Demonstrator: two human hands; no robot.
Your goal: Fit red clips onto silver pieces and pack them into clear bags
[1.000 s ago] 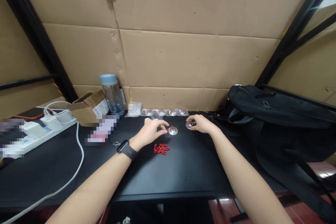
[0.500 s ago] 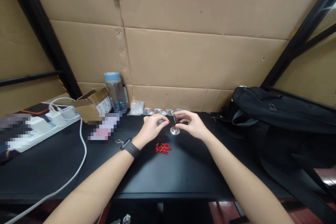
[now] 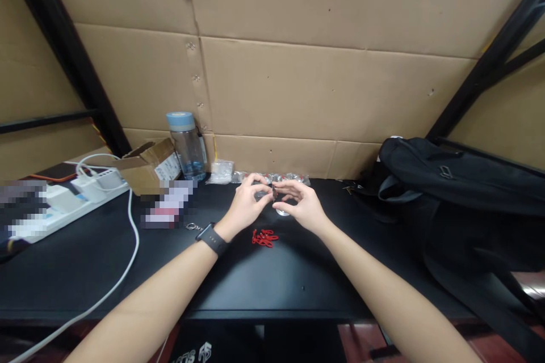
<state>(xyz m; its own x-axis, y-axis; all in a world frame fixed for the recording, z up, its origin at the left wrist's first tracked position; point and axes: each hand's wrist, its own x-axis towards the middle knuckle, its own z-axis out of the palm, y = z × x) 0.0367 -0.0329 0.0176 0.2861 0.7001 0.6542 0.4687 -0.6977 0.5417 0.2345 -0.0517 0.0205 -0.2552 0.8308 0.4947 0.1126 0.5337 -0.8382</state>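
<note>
My left hand [image 3: 248, 204] and my right hand [image 3: 298, 201] meet over the middle of the black table [image 3: 238, 289]. Between the fingertips of my right hand is a small, thin, shiny piece [image 3: 273, 193]. The fingers of my left hand are bent together against its left side, round a small grey thing too hidden to name. Under my right hand, a round silver disc [image 3: 281, 212] shows in part on the table. Nearer to me lies a small heap of red cord loops [image 3: 264, 237]. A metal key ring [image 3: 193, 227] rests left of my watch.
Along the cardboard wall stand a blue-lidded bottle [image 3: 187, 150], an open carton [image 3: 149, 170] and clear-wrapped packets [image 3: 222, 172]. A white power strip [image 3: 76, 204] with a cable is at left. A black backpack [image 3: 460, 193] fills the right side.
My right hand has moved left with the shiny piece, away from above the disc, and now meets my left hand. The view has shifted slightly.
</note>
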